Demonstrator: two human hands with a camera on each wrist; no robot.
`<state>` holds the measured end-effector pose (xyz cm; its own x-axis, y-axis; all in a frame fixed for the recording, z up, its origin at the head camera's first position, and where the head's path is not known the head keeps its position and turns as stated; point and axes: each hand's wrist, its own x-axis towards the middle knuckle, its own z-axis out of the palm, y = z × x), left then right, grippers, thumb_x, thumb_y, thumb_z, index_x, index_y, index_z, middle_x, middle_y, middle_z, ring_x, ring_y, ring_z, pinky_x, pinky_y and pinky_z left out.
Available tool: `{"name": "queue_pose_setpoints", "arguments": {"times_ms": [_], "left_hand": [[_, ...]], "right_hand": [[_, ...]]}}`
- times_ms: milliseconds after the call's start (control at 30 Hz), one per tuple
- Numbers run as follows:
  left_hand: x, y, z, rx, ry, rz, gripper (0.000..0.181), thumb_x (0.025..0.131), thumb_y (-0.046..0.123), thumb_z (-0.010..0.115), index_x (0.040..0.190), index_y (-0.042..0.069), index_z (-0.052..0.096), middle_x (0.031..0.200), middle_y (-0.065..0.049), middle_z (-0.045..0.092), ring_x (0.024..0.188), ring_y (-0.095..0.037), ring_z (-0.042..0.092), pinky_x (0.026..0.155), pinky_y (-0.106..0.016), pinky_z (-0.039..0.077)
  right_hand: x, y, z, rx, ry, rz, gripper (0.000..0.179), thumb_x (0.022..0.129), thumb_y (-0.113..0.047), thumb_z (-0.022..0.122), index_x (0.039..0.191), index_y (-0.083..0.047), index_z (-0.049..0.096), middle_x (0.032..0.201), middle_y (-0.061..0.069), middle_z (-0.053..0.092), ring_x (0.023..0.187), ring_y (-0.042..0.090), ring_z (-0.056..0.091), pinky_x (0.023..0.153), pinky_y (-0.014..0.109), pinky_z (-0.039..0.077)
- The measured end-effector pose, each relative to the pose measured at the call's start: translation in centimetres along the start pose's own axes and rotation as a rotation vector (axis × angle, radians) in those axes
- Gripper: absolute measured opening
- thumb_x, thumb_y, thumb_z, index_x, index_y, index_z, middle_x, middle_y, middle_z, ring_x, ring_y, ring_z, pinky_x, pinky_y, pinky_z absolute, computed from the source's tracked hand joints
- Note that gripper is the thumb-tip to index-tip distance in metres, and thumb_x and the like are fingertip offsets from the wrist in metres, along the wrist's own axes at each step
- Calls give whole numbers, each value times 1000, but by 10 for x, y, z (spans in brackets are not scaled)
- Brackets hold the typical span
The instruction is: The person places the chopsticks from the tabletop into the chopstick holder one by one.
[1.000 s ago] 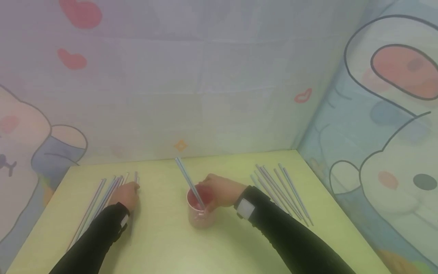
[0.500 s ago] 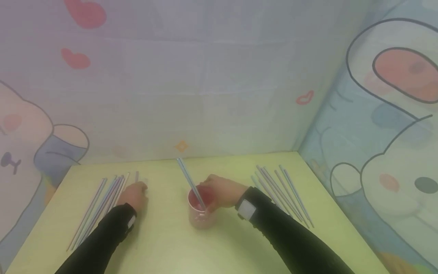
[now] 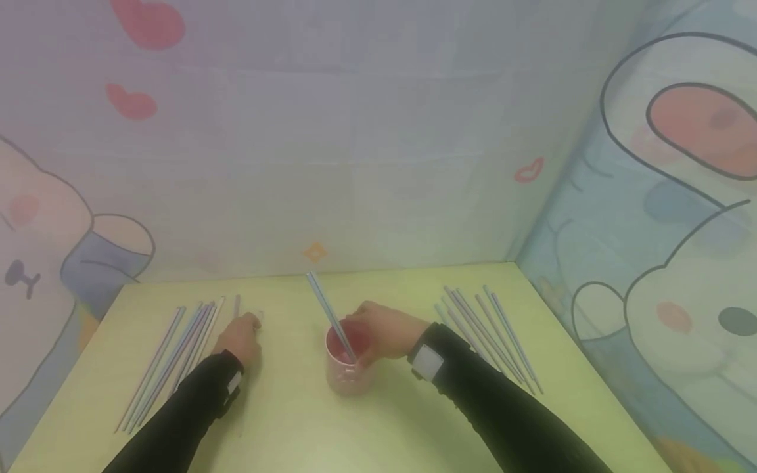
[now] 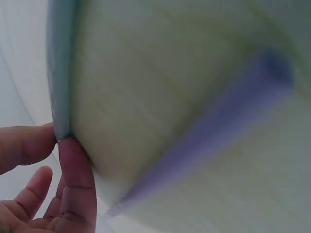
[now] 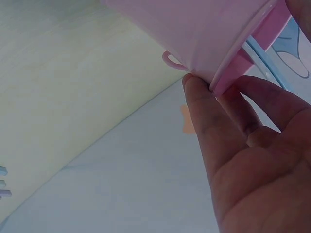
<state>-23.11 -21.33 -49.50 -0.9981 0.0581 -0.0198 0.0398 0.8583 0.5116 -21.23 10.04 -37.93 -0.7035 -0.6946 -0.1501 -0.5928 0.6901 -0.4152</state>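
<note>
Left hand (image 3: 239, 341) shifted rightward, toward pink cup (image 3: 343, 380) standing on table (image 3: 307, 433). Left grip: thumb and forefinger pinched tight on pale stick (image 4: 60, 73). Right hand (image 3: 387, 332) grips cup's rim, two sticks (image 3: 328, 314) leaning inside. Advisable: raise clear of purple stick (image 4: 209, 121), cup held steady.

Left wrist feed | I see the left hand (image 4: 73, 194) pinching one end of a pale blue-green stick (image 4: 61, 73) | a purple stick (image 4: 209, 128), blurred on my side, slants across the pale yellowish tabletop (image 4: 131, 87)
</note>
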Motion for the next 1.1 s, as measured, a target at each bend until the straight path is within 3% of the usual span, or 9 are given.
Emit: {"name": "queue_pose_setpoints", "arguments": {"times_ms": [233,333,633,800,1100], "left_hand": [[-5,7,-10,-90,-47,-59,55,78,-7,64,129,-14,44,106,-29,65,83,-37,64,71,-46,54],[-4,7,-13,-112,-57,-62,60,78,-4,64,131,-15,40,105,-29,64,80,-34,64,68,-44,54],[2,1,-23,-241,-72,-46,72,86,5,64,143,-21,29,108,-32,65,87,-37,68,82,-52,55],[0,3,-41,-323,-81,-13,66,91,8,60,143,-22,32,118,-38,61,88,-37,72,88,-56,55],[-4,2,-75,-394,-70,-63,73,98,17,56,153,-14,21,132,-39,54,101,-41,70,95,-62,50]], "right_hand": [[1,1,1,-19,-1,-19,60,73,-18,95,128,-21,71,116,3,64,113,20,54,99,41,49],[0,2,1,-8,-3,-15,60,73,-18,95,128,-21,71,117,3,64,112,19,54,99,41,48],[1,3,2,17,-7,-50,57,73,-14,95,125,-19,73,117,6,67,113,24,57,102,43,47],[2,4,1,18,-4,-66,53,73,-13,94,122,-17,74,115,7,69,112,25,59,102,43,47],[3,3,1,-23,1,-78,47,74,-17,94,117,-17,75,111,6,69,108,22,60,100,40,49]]}}
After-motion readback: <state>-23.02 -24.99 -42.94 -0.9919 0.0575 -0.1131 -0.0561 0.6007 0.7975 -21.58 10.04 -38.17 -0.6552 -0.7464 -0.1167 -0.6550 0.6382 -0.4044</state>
